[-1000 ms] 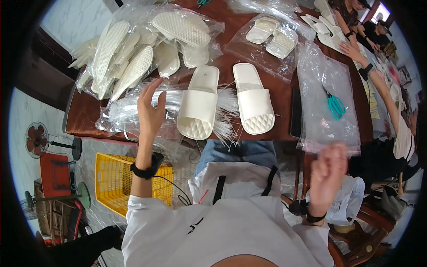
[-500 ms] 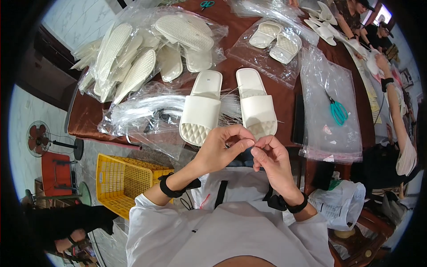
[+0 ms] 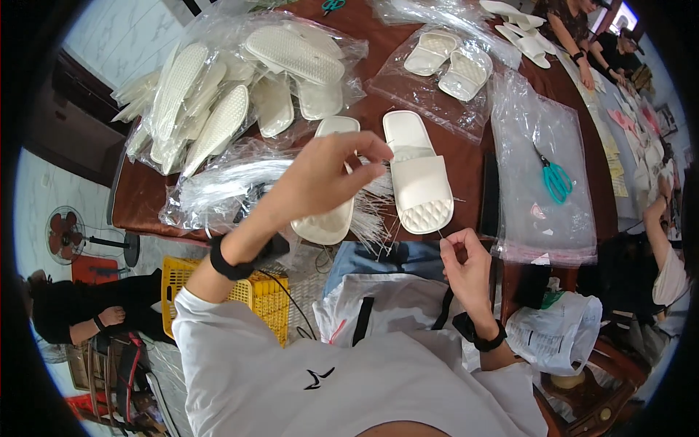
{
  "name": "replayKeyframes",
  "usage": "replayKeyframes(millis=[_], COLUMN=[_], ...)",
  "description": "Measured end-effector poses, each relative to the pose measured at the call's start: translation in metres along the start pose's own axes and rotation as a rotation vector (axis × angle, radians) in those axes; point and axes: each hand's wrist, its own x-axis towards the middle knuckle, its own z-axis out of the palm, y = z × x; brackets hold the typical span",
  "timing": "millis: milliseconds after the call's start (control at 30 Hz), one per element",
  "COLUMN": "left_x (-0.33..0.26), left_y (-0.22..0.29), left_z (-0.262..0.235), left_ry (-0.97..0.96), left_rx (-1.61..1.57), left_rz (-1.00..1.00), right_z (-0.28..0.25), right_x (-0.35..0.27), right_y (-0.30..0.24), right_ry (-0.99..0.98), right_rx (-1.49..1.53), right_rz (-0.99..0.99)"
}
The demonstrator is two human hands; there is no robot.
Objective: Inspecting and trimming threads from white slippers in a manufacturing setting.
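Two cream slippers lie side by side at the table's near edge. My left hand is over the left slipper, partly covering it. Its thumb and index finger are apart, pointing at the strap of the right slipper, and I see nothing between them. Low at the right slipper's near end, my right hand is closed in a pinch on a thin clear plastic tie. Between the slippers, a bunch of similar thin ties fans out over the table edge.
Bagged slippers pile up at the left; a bagged pair lies farther back. Teal scissors rest on clear bags at the right. A yellow crate stands on the floor at left. Other people work at the far right.
My hands were together near the slippers' near ends; now they are apart. The left has moved up and left over the left slipper, the right slightly right and down.
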Motion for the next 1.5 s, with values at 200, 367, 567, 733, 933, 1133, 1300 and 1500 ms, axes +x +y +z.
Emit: replayKeyframes(millis=[200,367,567,733,933,1133,1300,1500], left_x=[0.056,0.077,0.094,0.106,0.106,0.113,0.122,0.119], left_y=[-0.023,-0.044,-0.061,-0.061,-0.068,-0.068,-0.08,-0.075], left_z=[-0.005,0.0,0.003,0.015,0.025,0.028,0.026,0.02], left_ry=[-0.206,-0.182,-0.287,-0.329,-0.516,-0.71,-0.788,-0.782], left_rx=[0.138,0.063,0.08,0.113,0.149,0.202,0.091,-0.045], left_rz=[0.103,0.094,0.099,0.164,0.11,0.13,0.034,-0.02], right_z=[0.011,-0.001,-0.004,0.014,0.024,0.018,0.012,0.012], right_x=[0.016,0.007,0.008,0.028,0.041,0.045,0.045,0.048], right_y=[0.007,-0.002,0.001,-0.011,-0.006,-0.007,-0.01,-0.008], right_ry=[0.036,0.046,0.028,-0.023,-0.107,-0.238,-0.317,-0.341], right_rx=[-0.113,-0.253,-0.237,0.073,0.343,0.408,0.438,0.46], right_rz=[-0.137,-0.203,-0.14,0.014,0.177,0.215,0.258,0.288])
